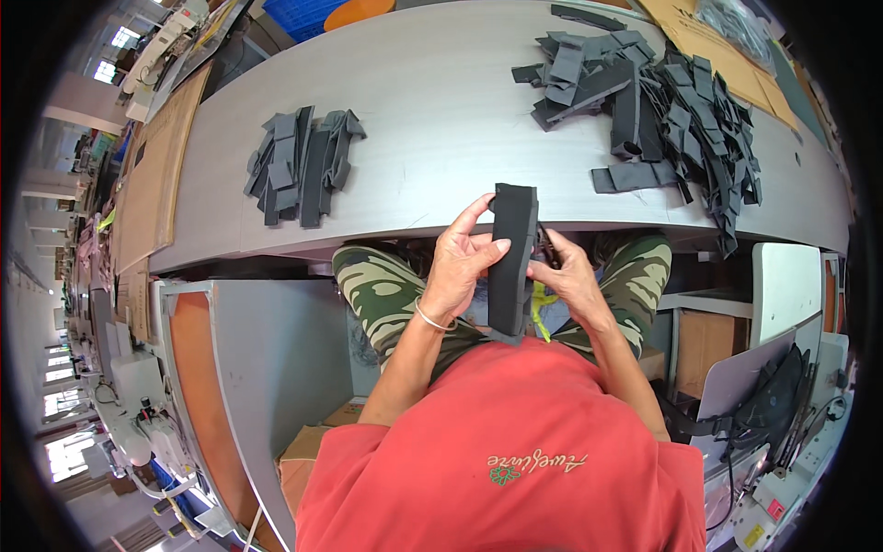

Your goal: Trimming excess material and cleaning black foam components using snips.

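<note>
A dark grey to black fabric strip (512,267) is held upright over my lap, just off the table's near edge. My left hand (460,262) grips it from the left, with the thumb across its face and the index finger at its upper edge. On the other side my right hand (568,276) is closed, its thumb against the strip's right edge. Something small and dark shows at those right fingers, too hidden to name. Below them hangs a bright yellow-green band (541,308); what it is attached to cannot be seen.
A small pile of dark grey strips (299,166) lies on the left of the grey table (414,101). A larger heap of similar strips (644,110) spreads over the right. Cardboard (722,55) covers the far right edge. A grey cabinet panel (276,354) stands at my left.
</note>
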`<act>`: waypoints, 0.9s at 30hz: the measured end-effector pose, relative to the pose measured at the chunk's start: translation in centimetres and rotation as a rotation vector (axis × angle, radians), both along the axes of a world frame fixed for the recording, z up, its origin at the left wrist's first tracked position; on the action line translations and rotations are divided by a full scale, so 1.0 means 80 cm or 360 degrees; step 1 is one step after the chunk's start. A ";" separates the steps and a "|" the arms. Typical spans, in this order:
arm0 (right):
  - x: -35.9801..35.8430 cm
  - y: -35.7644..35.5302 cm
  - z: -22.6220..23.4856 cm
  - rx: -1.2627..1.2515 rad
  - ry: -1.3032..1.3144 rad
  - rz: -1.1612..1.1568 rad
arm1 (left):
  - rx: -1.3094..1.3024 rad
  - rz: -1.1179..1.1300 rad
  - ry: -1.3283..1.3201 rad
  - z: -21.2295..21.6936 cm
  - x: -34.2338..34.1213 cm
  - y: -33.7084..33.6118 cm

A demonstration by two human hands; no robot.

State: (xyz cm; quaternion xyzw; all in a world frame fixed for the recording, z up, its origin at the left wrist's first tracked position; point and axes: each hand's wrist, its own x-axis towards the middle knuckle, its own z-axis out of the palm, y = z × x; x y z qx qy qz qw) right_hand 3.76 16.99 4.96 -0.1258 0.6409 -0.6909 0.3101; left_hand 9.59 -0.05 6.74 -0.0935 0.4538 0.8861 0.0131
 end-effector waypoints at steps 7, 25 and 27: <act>-0.015 0.028 0.027 0.0296 0.0547 -0.0333 | 0.0126 0.0057 -0.0032 0.003 0.010 0.002; -0.042 -0.009 0.060 0.0794 0.1807 0.0008 | -0.0102 -0.0126 -0.0128 0.005 0.025 -0.002; -0.043 -0.006 0.058 0.0721 0.1601 0.0050 | -0.0100 -0.0146 -0.0148 0.005 0.026 -0.006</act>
